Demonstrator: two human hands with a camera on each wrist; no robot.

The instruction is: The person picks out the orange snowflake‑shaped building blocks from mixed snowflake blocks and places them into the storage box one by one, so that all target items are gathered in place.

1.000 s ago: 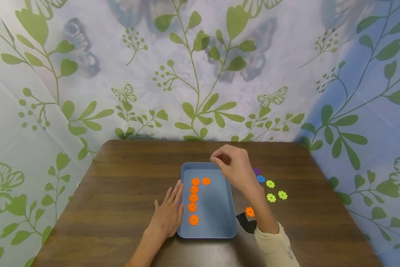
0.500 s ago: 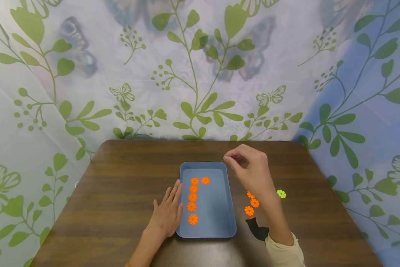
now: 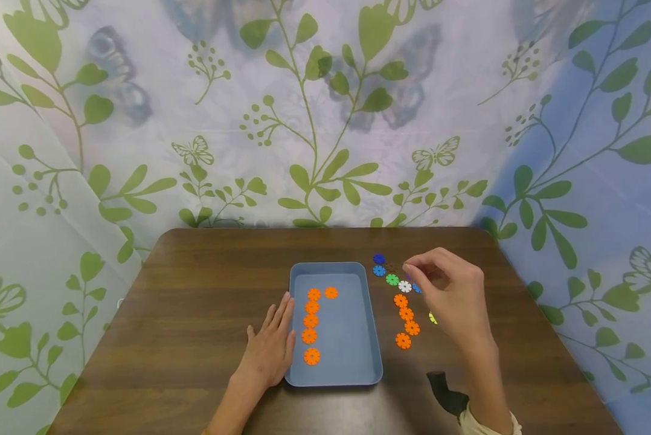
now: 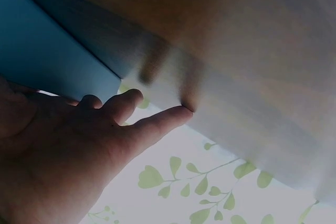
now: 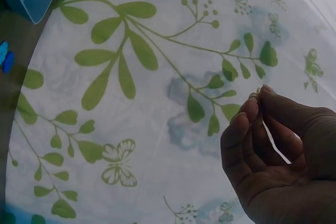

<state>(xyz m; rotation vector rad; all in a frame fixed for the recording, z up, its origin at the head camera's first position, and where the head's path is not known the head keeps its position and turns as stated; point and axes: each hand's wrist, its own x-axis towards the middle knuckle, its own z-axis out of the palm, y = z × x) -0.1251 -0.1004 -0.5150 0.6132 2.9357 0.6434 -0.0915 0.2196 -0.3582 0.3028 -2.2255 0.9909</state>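
Touching the tray point(image 3: 352, 344) at nine o'clock, our left hand point(image 3: 270, 347) lay straight-fingered; orange discs point(image 3: 311, 321) mostly lined that side inside. Near three, our right hand point(image 3: 453, 296) pinched, whether on anything we couldn't tell.

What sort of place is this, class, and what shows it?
Probably an indoor tabletop activity spot: a brown wood-grain table, a pale backdrop printed with green leaves, and a shallow rectangular blue-grey tray holding round notched orange discs.

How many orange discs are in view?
10 visible: five orange discs in a column along the left side of the blue tray, one disc beside that column's far end, and four discs on the table right of the tray. The right hand may hide others.
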